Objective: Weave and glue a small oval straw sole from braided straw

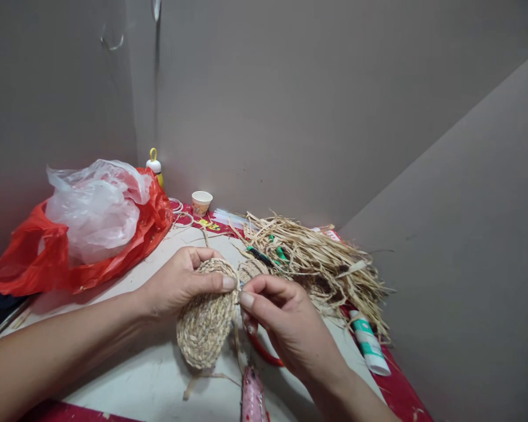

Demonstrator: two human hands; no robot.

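An oval piece of woven straw braid [207, 328] is held up over the middle of the table. My left hand [189, 281] grips its upper part, thumb pressed on the front near the right edge and fingers behind. My right hand [277, 310] pinches at that same right edge with thumb and forefinger; whatever lies between the fingertips is too small to make out. Behind the hands lies another coiled straw piece [251, 269], partly hidden. Below them sits a pink tool [253, 392] that looks like a glue gun, beside a red loop handle [264, 350].
A heap of dry straw [321, 252] covers the back right. A red plastic bag [30, 264] with a clear bag [97, 217] stands at left. At the back are a paper cup [201, 203], glue sticks [229, 217] and a bottle [155, 166]. A white-green tube [369, 346] lies right.
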